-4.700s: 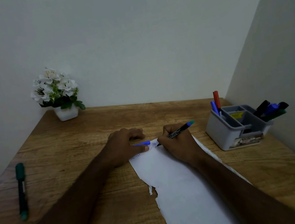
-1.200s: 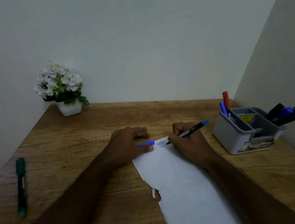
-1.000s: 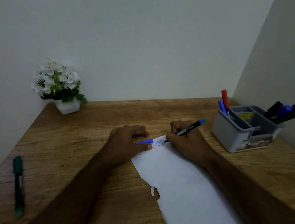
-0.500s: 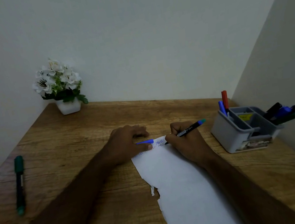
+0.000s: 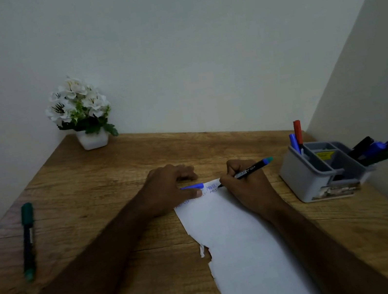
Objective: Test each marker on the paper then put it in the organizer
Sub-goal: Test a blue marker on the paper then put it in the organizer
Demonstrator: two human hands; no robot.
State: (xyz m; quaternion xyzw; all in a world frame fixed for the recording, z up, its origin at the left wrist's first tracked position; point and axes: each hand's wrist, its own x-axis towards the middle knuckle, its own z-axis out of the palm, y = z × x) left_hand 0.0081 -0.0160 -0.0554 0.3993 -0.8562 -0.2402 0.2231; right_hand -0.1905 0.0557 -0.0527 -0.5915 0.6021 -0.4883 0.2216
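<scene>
The paper (image 5: 245, 246) lies closest, a long white sheet with a torn left edge running away across the wooden desk (image 5: 122, 274). At its far end the right hand (image 5: 248, 186) grips a black marker (image 5: 248, 171) with a teal end, tip down on the sheet beside small blue writing. The left hand (image 5: 171, 189) presses the paper's far corner flat and pinches a blue cap (image 5: 193, 187) under the thumb.

The likely trouble is the sheet sliding or tearing further if that pressing hand lifts mid-stroke, or the uncapped marker drying or smearing the fresh ink under the right palm.

To the right the grey organizer (image 5: 305, 177) stands near the wall, already holding several markers; the path to it looks open. A green marker (image 5: 27, 241) lies well apart at the desk's left edge, not yet tested. A flower pot (image 5: 93, 140) sits in the far corner.
</scene>
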